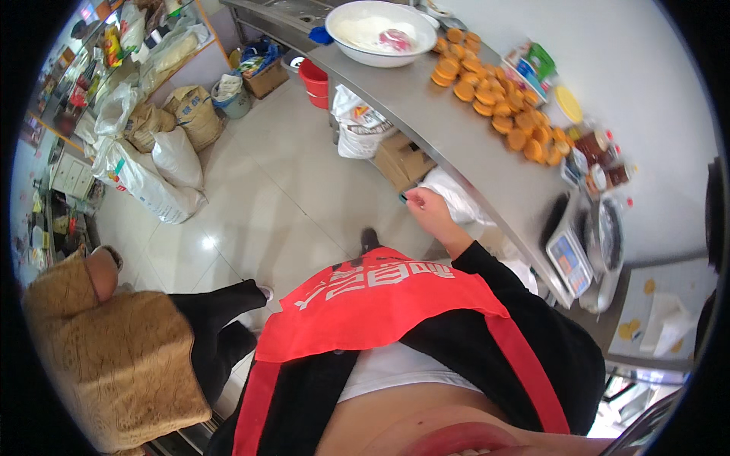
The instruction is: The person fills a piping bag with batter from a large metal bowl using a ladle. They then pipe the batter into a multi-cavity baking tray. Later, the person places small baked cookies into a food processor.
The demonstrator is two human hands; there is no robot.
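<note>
My right hand hangs beside the steel worktable, below its edge, with the fingers curled. A small dark and teal item shows at its fingertips; what it is cannot be made out. My left hand is out of view. I wear a red apron with white writing over a black jacket. On the tabletop many round orange-brown cakes are piled along the wall side. A large white enamel basin at the far end holds white powder, probably flour, and a pink and white object.
A digital scale and bottles stand on the table. Beneath it are a cardboard box, white sacks and a red bucket. More sacks line the left. A person in brown is close on my left.
</note>
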